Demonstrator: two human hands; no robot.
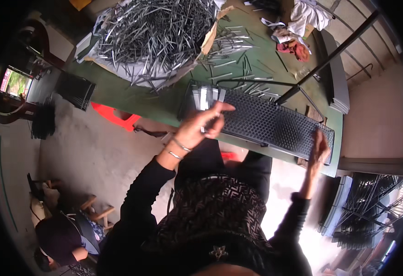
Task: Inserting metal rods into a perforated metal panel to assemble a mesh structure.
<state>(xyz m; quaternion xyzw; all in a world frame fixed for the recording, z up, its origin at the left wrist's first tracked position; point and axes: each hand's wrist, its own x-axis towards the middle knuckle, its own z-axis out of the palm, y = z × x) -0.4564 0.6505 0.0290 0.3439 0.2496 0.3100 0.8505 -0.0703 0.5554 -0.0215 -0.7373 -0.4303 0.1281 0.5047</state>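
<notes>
Over the head camera I count two bare hands and one long black mesh panel [261, 117], which lies along the near edge of the green counter [160, 106]. I find the left hand [197, 128] at the panel's left end, index finger extended and the other fingers partly curled; I cannot tell whether they grip anything. Two bracelets [175, 155] ring that wrist. The right hand [319, 149] is at the panel's right end, blurred; I cannot tell how far its fingers part or whether they hold the rim. Several bright strips [203, 97] show at the panel's left end, their exact number unclear. I record one long black bar [337, 53] slanting to the panel's far side, one open sack [209, 41] heaped with uncountable metal sticks [160, 37], and one other person [58, 239] at lower left.
</notes>
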